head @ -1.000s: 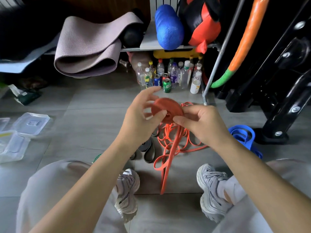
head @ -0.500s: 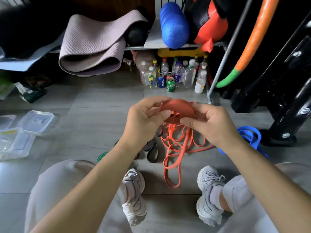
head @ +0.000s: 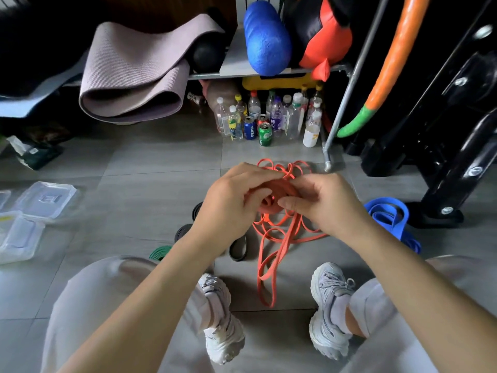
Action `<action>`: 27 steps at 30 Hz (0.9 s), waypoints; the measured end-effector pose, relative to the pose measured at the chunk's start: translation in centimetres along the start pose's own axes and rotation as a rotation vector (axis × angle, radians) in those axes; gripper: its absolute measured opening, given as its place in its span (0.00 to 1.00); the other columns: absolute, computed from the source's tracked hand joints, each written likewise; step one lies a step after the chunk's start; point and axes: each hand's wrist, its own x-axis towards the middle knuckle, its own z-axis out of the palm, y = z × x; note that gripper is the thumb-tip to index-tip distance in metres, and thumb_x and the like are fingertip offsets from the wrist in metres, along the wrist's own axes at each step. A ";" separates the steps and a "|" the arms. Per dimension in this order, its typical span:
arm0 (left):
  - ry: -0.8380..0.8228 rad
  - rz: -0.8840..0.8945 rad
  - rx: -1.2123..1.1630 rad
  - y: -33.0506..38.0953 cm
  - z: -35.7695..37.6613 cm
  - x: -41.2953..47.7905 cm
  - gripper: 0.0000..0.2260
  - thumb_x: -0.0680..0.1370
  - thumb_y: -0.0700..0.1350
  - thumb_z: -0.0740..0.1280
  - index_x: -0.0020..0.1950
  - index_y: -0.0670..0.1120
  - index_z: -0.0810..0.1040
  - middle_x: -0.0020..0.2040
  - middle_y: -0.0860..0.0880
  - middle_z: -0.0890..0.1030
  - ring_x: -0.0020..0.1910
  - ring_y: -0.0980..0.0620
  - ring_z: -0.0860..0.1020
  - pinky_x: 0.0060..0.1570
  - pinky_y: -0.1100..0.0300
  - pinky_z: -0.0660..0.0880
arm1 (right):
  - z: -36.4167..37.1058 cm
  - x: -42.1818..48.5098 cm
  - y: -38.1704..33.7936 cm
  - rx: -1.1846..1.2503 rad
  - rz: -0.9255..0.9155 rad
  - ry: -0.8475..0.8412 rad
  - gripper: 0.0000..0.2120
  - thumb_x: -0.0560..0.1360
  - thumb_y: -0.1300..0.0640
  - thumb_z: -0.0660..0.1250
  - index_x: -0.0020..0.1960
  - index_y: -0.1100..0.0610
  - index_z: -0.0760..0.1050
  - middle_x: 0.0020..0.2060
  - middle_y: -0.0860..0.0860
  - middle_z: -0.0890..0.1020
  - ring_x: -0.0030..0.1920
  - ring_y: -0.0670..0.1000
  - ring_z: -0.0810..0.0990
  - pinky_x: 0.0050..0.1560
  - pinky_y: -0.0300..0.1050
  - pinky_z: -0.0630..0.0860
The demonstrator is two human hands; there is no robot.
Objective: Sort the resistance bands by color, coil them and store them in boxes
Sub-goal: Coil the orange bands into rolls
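My left hand [head: 231,203] and my right hand [head: 320,203] both grip a flat coil of orange resistance band [head: 279,195] held above the floor between them. Its loose tail [head: 271,254] hangs down and loops over the tiles between my shoes. A blue band [head: 390,216] lies bunched on the floor to the right. Black bands [head: 238,249] and a green band [head: 160,251] lie by my left forearm, partly hidden. Clear plastic boxes [head: 18,232] and a lid [head: 47,197] sit at the left edge.
Several bottles and cans [head: 266,122] stand under a metal shelf [head: 242,68] carrying a rolled mat [head: 134,74] and a blue roller [head: 266,36]. A black machine frame [head: 441,162] stands at the right. My knees and shoes [head: 330,308] fill the foreground.
The coil has tilted flatter and sunk a little in my hands. My fingers have closed further round it, and the tail on the floor has shortened slightly.
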 end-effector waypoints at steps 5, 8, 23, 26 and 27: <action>0.130 -0.242 -0.405 0.7 0.1 0.4 0.17 0.72 0.41 0.67 0.49 0.64 0.80 0.46 0.55 0.82 0.47 0.50 0.82 0.49 0.47 0.80 | -1.0 0.5 -0.6 0.270 0.032 0.106 0.13 0.66 0.65 0.75 0.40 0.48 0.78 0.35 0.42 0.83 0.38 0.42 0.82 0.48 0.38 0.79; 0.177 -0.318 -0.610 1.0 0.0 0.5 0.15 0.75 0.33 0.66 0.50 0.54 0.78 0.42 0.56 0.81 0.43 0.53 0.82 0.42 0.52 0.81 | -0.7 0.6 -0.6 0.305 0.035 0.110 0.14 0.67 0.66 0.74 0.40 0.47 0.79 0.32 0.41 0.84 0.37 0.41 0.82 0.47 0.37 0.79; -0.015 0.090 0.094 -0.9 0.8 0.0 0.16 0.75 0.36 0.64 0.60 0.49 0.79 0.51 0.56 0.75 0.53 0.57 0.75 0.51 0.59 0.76 | -0.1 0.3 0.0 0.056 -0.039 0.118 0.12 0.69 0.62 0.73 0.45 0.46 0.81 0.39 0.47 0.85 0.40 0.47 0.84 0.48 0.54 0.80; 0.062 -0.011 -0.038 -0.6 0.6 0.1 0.17 0.73 0.35 0.66 0.57 0.52 0.80 0.49 0.59 0.76 0.50 0.62 0.75 0.48 0.61 0.77 | -0.3 0.5 -0.2 0.104 -0.019 0.100 0.13 0.68 0.61 0.74 0.44 0.43 0.79 0.40 0.50 0.85 0.40 0.49 0.84 0.49 0.55 0.80; 0.087 -0.051 -0.070 -0.4 0.5 0.2 0.18 0.73 0.35 0.67 0.55 0.55 0.79 0.49 0.60 0.76 0.49 0.63 0.75 0.47 0.62 0.77 | -0.4 0.6 -0.2 0.099 -0.016 0.095 0.14 0.68 0.62 0.74 0.44 0.43 0.78 0.40 0.49 0.85 0.41 0.49 0.84 0.51 0.54 0.79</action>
